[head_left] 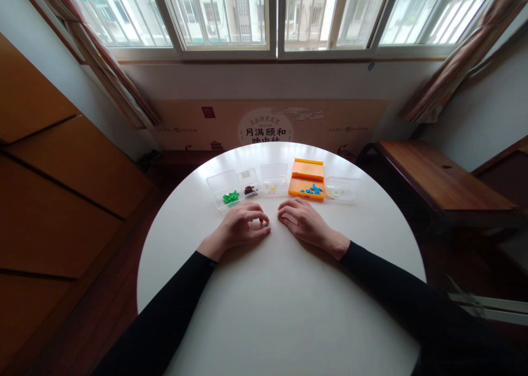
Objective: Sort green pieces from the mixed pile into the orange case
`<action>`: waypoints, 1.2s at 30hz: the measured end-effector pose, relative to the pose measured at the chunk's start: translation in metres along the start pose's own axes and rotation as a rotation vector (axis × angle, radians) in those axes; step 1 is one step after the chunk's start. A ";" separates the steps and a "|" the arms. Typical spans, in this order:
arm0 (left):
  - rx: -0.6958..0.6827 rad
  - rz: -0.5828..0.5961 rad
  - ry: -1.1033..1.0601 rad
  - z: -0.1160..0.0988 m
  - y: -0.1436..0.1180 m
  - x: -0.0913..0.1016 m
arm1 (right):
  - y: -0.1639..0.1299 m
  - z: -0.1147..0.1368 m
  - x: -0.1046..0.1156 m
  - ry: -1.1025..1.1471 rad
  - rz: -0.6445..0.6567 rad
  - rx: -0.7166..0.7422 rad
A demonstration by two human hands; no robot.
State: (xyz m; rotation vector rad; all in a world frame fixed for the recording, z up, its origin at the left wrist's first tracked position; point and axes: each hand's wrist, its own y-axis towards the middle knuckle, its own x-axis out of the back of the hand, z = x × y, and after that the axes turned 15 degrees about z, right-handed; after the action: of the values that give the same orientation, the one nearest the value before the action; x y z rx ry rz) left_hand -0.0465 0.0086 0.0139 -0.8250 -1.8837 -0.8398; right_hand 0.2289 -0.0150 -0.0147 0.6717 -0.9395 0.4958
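Observation:
My left hand (243,225) rests on the white round table (297,310), thumb and forefinger closed on a small green piece (267,224). A little to its right lies my right hand (305,222), fingers curled with thumb and fingertips close together; anything between them is too small to make out. Beyond the hands stands a row of small boxes. One clear box (215,188) holds green pieces (231,197), another has dark brown pieces (249,190), and a third holds yellow pieces (271,188). Blue pieces (313,190) lie in an orange box (307,168). Pale pieces (335,192) sit in the rightmost clear box (348,189).
The box lids are raised at the back. Past the table's far edge are a printed cardboard panel (264,123) and a barred window (214,13). A wooden cabinet (53,200) stands left, a wooden bench (445,172) right.

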 end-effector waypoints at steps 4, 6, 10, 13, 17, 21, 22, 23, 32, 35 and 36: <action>-0.002 -0.001 0.001 0.000 0.000 -0.001 | 0.000 0.000 0.001 0.010 -0.005 0.003; -0.006 -0.008 0.005 0.001 0.000 -0.002 | 0.000 -0.001 0.000 0.011 -0.009 0.004; -0.016 -0.061 0.034 0.001 0.000 -0.005 | 0.000 -0.001 -0.002 0.041 -0.036 -0.007; -0.027 -0.119 0.068 0.000 0.002 -0.007 | -0.001 -0.001 -0.003 0.081 -0.050 0.003; -0.041 -0.156 0.102 -0.002 0.005 -0.009 | -0.001 0.001 -0.001 0.141 -0.068 0.011; -0.072 -0.176 0.117 -0.004 0.007 -0.011 | 0.000 0.003 0.000 0.222 -0.097 -0.010; -0.081 -0.183 0.119 -0.004 0.008 -0.012 | 0.000 0.004 0.000 0.237 -0.096 -0.007; -0.085 -0.191 0.124 -0.004 0.008 -0.013 | 0.000 0.004 0.000 0.248 -0.093 -0.004; -0.119 -0.196 0.140 -0.003 0.008 -0.019 | 0.000 0.006 0.001 0.345 -0.075 0.004; -0.143 -0.210 0.125 -0.003 0.009 -0.019 | -0.001 0.006 0.000 0.399 -0.065 -0.018; -0.150 -0.211 0.120 -0.004 0.009 -0.019 | -0.001 0.006 0.000 0.419 -0.060 -0.024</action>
State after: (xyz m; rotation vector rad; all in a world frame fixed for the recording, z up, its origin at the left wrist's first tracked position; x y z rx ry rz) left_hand -0.0302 0.0069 0.0001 -0.6569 -1.8393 -1.1468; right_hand 0.2259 -0.0199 -0.0118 0.5443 -0.5290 0.5451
